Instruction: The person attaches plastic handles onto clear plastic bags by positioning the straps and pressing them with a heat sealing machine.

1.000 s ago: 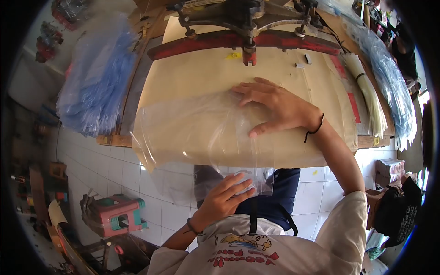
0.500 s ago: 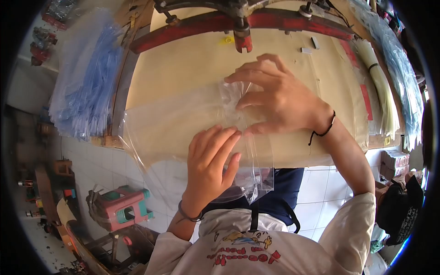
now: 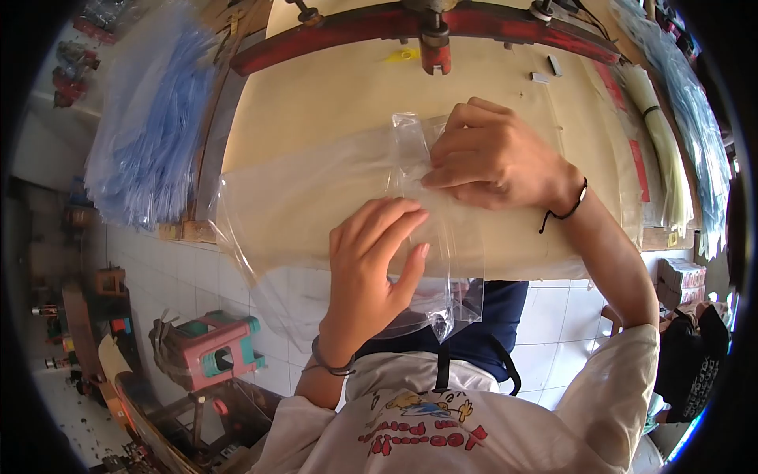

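A large clear plastic bag [image 3: 308, 189] lies across the tan work surface, its near end hanging over the front edge towards my lap. A folded, creased strip runs along its right part, with the top end standing up slightly. My left hand [image 3: 371, 253] rests flat on the bag left of this strip, fingers stretched out and thumb apart. Just right of the strip is my right hand [image 3: 497, 158], its fingers curled together and the fingertips at the plastic. What lies beneath those fingers is hidden.
A red metal bar [image 3: 339, 38] with a central red fitting spans the far side. Bluish plastic sheets [image 3: 150, 134] are stacked at left; a tied pale bundle [image 3: 659, 134] lies at right. Two small metal pieces [image 3: 554, 66] sit behind my right hand. A pink-and-green stool [image 3: 217, 344] stands below left.
My right hand's spread fingers have curled together and moved slightly right, uncovering the strip's top end. My left hand has shifted a little forward on the bag. The camera view has shifted slightly.
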A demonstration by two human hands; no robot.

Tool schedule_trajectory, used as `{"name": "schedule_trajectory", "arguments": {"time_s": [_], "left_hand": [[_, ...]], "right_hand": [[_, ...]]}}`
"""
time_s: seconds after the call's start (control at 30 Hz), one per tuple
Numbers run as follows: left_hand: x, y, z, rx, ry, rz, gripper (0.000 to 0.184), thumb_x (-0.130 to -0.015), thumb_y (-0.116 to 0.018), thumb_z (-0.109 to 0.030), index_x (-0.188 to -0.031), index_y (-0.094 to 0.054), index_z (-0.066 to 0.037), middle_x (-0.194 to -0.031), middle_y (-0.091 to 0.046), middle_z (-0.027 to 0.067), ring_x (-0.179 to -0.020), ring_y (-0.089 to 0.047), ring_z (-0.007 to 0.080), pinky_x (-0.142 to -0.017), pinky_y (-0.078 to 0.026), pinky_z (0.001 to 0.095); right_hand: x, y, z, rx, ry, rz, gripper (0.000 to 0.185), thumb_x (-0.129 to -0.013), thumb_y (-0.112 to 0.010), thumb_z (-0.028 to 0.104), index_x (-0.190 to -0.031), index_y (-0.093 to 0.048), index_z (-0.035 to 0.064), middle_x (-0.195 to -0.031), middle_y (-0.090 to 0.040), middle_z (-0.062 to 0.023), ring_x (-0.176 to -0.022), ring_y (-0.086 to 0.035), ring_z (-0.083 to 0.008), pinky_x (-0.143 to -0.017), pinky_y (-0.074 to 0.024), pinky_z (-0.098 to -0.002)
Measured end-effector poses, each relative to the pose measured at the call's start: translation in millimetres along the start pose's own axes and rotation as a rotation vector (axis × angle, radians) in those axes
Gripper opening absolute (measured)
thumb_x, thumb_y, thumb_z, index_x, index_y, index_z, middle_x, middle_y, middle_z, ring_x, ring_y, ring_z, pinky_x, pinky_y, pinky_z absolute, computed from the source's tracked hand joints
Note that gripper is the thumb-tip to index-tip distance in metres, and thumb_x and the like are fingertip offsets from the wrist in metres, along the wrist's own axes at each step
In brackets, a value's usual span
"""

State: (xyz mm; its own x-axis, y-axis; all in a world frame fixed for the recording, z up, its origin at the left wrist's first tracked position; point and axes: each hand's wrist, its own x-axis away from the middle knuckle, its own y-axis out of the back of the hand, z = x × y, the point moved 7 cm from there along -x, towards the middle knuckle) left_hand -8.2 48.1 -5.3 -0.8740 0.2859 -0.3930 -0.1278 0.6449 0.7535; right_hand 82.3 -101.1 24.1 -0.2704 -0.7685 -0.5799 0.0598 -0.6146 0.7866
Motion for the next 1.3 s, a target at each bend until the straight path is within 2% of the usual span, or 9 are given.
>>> {"name": "schedule_trajectory", "arguments": {"time_s": [0.2, 0.37, 0.47, 0.57, 0.67, 0.8, 1.0, 1.1, 1.3], "left_hand": [[-6.1, 0.2, 4.1, 0.013, 0.007, -0.015, 0.028, -0.085, -0.076, -0.017, -0.112, -0.073, -0.009, -0.122, -0.068, 0.0018, -0.116, -0.058, 0.0256, -0.097, -0.038, 0.0393], [-0.4, -1.8, -1.5, -0.084, -0.08, 0.124, 0.058, -0.086, -0.076, -0.037, -0.137, -0.063, -0.011, -0.141, -0.059, 0.0044, -0.128, -0.05, 0.0292, -0.103, -0.035, 0.0418], [-0.3, -4.4, 2.6, -0.123, -0.108, 0.11, 0.059, -0.087, -0.074, -0.038, -0.138, -0.062, -0.011, -0.143, -0.058, 0.005, -0.128, -0.05, 0.0293, -0.103, -0.035, 0.0421], [-13.0, -3.5, 9.0, -0.143, -0.092, 0.142, 0.059, -0.09, -0.072, -0.038, -0.141, -0.06, -0.01, -0.147, -0.057, 0.0047, -0.131, -0.049, 0.0289, -0.104, -0.035, 0.0422], [-24.0, 0.6, 23.0, -0.191, -0.193, 0.139, 0.062, -0.091, -0.071, -0.04, -0.143, -0.058, -0.009, -0.148, -0.056, 0.0054, -0.133, -0.048, 0.0287, -0.106, -0.035, 0.0428], [-37.1, 3.9, 30.7, -0.21, -0.268, 0.194, 0.072, -0.089, -0.071, -0.048, -0.147, -0.053, -0.01, -0.15, -0.053, 0.0085, -0.136, -0.047, 0.0296, -0.109, -0.034, 0.0434], [-51.9, 1.9, 42.3, -0.226, -0.294, 0.22, 0.078, -0.088, -0.071, -0.053, -0.15, -0.051, -0.01, -0.152, -0.052, 0.0084, -0.137, -0.046, 0.0295, -0.111, -0.032, 0.0425], [-52.7, 1.1, 43.8, -0.227, -0.291, 0.223, 0.079, -0.087, -0.07, -0.055, -0.15, -0.051, -0.01, -0.152, -0.051, 0.0081, -0.137, -0.046, 0.0288, -0.111, -0.032, 0.0426], [-52.3, -0.4, 44.2, -0.264, -0.294, 0.207, 0.078, -0.089, -0.069, -0.054, -0.15, -0.05, -0.01, -0.153, -0.05, 0.0078, -0.138, -0.045, 0.0282, -0.111, -0.031, 0.0432]], "right_hand": [[0.2, -1.7, 1.5, 0.03, 0.043, 0.019, 0.024, -0.07, -0.076, 0.007, -0.092, -0.08, 0.0157, -0.094, -0.07, 0.0005, -0.091, -0.063, -0.0227, -0.078, -0.0539, -0.0363], [2.8, -0.3, 3.6, 0.079, 0.009, 0.021, 0.022, -0.07, -0.075, 0.005, -0.089, -0.08, 0.0147, -0.094, -0.069, 0.0009, -0.094, -0.063, -0.0221, -0.078, -0.055, -0.0365], [6.2, 2.4, 17.7, 0.21, -0.023, -0.008, 0.021, -0.07, -0.074, 0.005, -0.088, -0.079, 0.015, -0.094, -0.069, 0.0014, -0.092, -0.063, -0.0222, -0.078, -0.0553, -0.0368], [10.5, 12.2, 44.2, 0.095, -0.092, -0.05, 0.023, -0.068, -0.075, 0.004, -0.088, -0.079, 0.0152, -0.096, -0.07, 0.0016, -0.092, -0.065, -0.0229, -0.079, -0.0558, -0.0369], [28.2, 4.7, 55.8, -0.077, -0.11, 0.027, 0.027, -0.065, -0.073, 0.0, -0.088, -0.079, 0.0128, -0.101, -0.072, -0.0025, -0.092, -0.066, -0.0253, -0.078, -0.0554, -0.0372], [35.5, 6.0, 64.1, -0.025, -0.116, 0.029, 0.036, -0.064, -0.071, 0.002, -0.097, -0.079, 0.0139, -0.103, -0.072, -0.0024, -0.094, -0.066, -0.025, -0.081, -0.055, -0.0371], [30.3, -2.1, 65.3, 0.059, -0.103, 0.074, 0.036, -0.069, -0.072, 0.005, -0.103, -0.078, 0.0165, -0.107, -0.071, -0.0001, -0.096, -0.065, -0.0232, -0.084, -0.0543, -0.0367], [28.6, -2.6, 65.4, 0.101, -0.107, 0.08, 0.031, -0.076, -0.075, 0.007, -0.105, -0.077, 0.0185, -0.105, -0.069, 0.0008, -0.098, -0.066, -0.0208, -0.083, -0.0553, -0.0349], [24.8, -6.8, 66.6, 0.162, -0.124, 0.096, 0.029, -0.078, -0.074, 0.011, -0.106, -0.077, 0.019, -0.103, -0.068, 0.002, -0.097, -0.065, -0.019, -0.082, -0.0551, -0.0342]]}}
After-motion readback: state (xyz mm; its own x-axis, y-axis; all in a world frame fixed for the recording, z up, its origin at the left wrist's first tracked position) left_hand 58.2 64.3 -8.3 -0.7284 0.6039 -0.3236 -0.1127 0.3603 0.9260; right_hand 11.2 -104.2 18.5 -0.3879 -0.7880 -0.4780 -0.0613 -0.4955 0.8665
